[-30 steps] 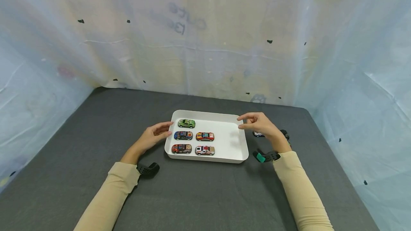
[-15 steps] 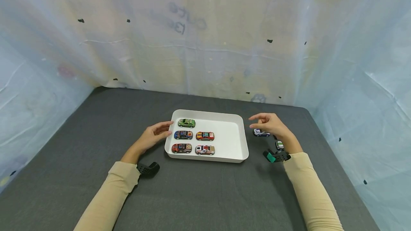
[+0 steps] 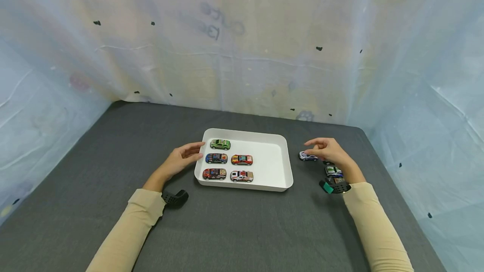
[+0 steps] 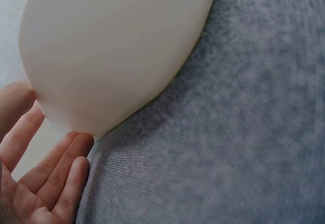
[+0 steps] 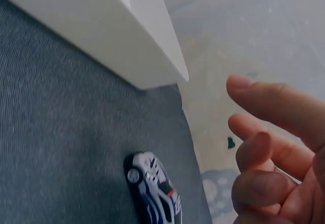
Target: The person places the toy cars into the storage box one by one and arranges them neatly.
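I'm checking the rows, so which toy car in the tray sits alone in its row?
The green car, at the far left of the white tray; the two nearer rows each hold two cars side by side.

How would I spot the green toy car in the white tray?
On the dark grey table, find the white tray. The green toy car sits near the tray's far left corner, alone in its row. Its bright green body sets it apart from the mainly blue car in the next row.

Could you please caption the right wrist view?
Right hand near a white-and-blue toy car on grey cloth, outside a shallow white tray.
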`<state>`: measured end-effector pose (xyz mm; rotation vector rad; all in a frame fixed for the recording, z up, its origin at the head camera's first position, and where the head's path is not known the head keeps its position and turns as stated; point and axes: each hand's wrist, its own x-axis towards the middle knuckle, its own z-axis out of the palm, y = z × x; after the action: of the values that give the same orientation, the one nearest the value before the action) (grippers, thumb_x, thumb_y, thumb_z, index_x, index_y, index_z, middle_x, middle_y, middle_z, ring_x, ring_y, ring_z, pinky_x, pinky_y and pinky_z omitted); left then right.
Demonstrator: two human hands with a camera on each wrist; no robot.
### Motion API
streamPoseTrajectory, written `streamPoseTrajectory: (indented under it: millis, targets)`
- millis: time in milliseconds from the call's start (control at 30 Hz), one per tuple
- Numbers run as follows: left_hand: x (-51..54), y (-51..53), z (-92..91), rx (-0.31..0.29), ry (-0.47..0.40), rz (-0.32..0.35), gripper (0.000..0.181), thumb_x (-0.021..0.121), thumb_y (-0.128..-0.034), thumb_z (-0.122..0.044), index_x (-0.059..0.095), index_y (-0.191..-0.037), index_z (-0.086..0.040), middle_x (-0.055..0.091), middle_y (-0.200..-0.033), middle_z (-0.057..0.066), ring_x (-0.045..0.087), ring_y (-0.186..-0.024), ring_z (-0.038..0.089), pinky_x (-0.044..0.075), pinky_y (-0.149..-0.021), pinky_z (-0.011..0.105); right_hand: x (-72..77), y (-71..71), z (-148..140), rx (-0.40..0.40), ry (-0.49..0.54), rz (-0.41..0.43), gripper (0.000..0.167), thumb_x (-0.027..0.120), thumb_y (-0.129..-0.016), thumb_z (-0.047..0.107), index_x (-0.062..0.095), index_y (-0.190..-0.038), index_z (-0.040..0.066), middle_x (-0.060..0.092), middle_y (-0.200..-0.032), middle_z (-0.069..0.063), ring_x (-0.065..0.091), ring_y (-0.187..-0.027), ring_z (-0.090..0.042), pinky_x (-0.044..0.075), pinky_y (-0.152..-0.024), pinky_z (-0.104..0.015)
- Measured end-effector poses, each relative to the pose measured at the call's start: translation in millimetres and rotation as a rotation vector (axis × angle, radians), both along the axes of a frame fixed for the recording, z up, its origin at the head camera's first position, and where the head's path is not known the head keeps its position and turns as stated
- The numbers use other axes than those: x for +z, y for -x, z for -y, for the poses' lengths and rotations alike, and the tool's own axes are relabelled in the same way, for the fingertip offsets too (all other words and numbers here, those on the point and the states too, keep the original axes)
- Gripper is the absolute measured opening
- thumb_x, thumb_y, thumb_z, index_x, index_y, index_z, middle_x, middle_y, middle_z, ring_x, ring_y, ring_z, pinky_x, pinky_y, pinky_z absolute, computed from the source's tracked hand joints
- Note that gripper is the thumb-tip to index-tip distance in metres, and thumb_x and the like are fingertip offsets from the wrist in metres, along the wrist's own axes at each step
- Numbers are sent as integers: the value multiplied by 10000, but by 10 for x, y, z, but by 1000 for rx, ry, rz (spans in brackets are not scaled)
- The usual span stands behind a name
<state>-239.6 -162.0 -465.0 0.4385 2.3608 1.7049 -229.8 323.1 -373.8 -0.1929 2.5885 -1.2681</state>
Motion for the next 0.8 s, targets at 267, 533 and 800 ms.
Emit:
streamPoseTrajectory:
  millis: [267,533,800]
  targets:
    - [-6,-16,2,10,13,1,532,628,-943,-312,485,-1421,-127,510,-1439,173,529,-1268,278,473,-887,148,-44,-11,-79,-47,-32,40,503,676,-904,176,526,-1293,-106,541,-566,153,431,-500,-38,400,-516,-272]
    - [-10,-13,-1,4,11,-1,533,621,-947,-319,479,-1425,-130,494,-1455,167,498,-1311,348,491,-965,287,-129,12,-188,-66,-62,105,543,665,-914,209,491,-1346,-69,482,-513,121,416,-468,-28,383,-499,-247]
    - [-14,-9,-9,-1,13,-3,527,623,-946,-316,486,-1419,-126,505,-1445,166,525,-1266,279,485,-905,185,-265,53,-304,-78,-113,128,572,682,-900,250,496,-1361,-32,511,-515,120,421,-453,-35,382,-474,-248]
